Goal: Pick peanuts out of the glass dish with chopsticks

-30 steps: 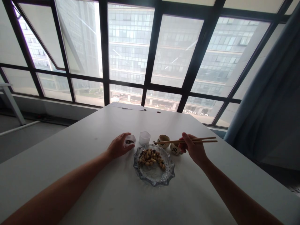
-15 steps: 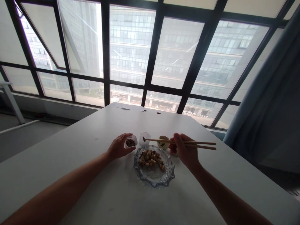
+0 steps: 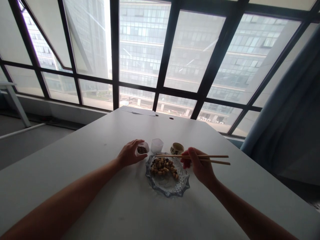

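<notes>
A scalloped glass dish point(image 3: 168, 187) with a heap of mixed nuts and beans point(image 3: 163, 166) sits mid-table. My right hand point(image 3: 198, 167) grips a pair of wooden chopsticks point(image 3: 212, 159), their tips reaching left over the dish's far rim. My left hand point(image 3: 130, 153) is closed around a small translucent cup point(image 3: 142, 149) holding dark bits, left of the dish. A second translucent cup point(image 3: 157, 145), apparently empty, stands beside it. A small ceramic cup with dark characters point(image 3: 177, 148) stands behind the chopsticks.
The white table point(image 3: 100, 143) stretches toward a wall of dark-framed windows. A blue-grey curtain point(image 3: 290, 126) hangs at the right. Small dark specks and a paper sheet point(image 3: 140, 112) lie at the table's far edge.
My right hand has swung the chopsticks left and down, from above the ceramic cups to over the dish's far rim. My left hand stays on the small cup.
</notes>
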Available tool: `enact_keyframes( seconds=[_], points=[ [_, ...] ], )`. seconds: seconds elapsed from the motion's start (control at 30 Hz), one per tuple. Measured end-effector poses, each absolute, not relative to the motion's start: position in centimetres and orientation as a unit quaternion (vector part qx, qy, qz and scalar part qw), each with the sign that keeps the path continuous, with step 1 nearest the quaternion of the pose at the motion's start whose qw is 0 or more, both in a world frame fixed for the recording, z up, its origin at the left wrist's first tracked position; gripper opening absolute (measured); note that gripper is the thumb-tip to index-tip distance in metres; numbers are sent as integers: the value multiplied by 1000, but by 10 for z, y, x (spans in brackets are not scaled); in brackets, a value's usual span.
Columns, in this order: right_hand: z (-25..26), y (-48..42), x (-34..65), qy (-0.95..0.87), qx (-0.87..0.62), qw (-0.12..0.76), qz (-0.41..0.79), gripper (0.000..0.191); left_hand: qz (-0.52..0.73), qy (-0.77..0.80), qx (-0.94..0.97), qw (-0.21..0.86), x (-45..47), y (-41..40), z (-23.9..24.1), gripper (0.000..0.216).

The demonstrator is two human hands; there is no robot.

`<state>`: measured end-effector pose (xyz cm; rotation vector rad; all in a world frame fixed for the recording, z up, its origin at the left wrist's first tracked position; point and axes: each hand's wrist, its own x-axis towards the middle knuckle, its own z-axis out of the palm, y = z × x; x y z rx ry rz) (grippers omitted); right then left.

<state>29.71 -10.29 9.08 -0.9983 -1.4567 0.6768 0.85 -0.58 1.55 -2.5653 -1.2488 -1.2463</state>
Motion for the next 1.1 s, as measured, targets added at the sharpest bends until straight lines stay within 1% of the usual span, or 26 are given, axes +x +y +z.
enact_keyframes(
  seconds=[0.07, 0.2, 0.33, 0.43, 0.57, 0.63, 0.73, 0.83, 0.9, 1.0, 1.1],
  points=[
    [84, -121, 313, -643, -436, 559, 289, 53, -398, -405, -823, 10, 8, -6, 16, 56],
    [65, -149, 332, -706, -418, 506, 266, 44, -392, -425, -816, 1, 8, -6, 16, 58],
    [49, -161, 329, -735, -403, 478, 262, 40, -384, -452, -806, -2, 8, -4, 15, 59],
    [45, -161, 318, -741, -405, 469, 260, 38, -381, -463, -800, -3, 8, -3, 14, 59],
    [51, -156, 310, -751, -406, 485, 190, 39, -377, -468, -799, -3, 8, -2, 13, 58],
    [52, -152, 312, -743, -411, 493, 188, 39, -372, -473, -799, -6, 8, -2, 13, 58],
    [48, -144, 321, -686, -444, 523, 242, 44, -371, -478, -796, -9, 7, -2, 12, 58],
    [40, -134, 332, -583, -471, 586, 307, 50, -369, -479, -796, -5, 6, -2, 11, 57],
    [36, -128, 338, -531, -477, 621, 325, 53, -366, -482, -796, -1, 5, -1, 10, 56],
    [30, -121, 345, -489, -487, 638, 342, 56, -361, -486, -796, 1, 5, -1, 11, 56],
    [25, -118, 346, -479, -489, 634, 359, 57, -352, -489, -798, -4, 5, -2, 12, 57]
  ],
)
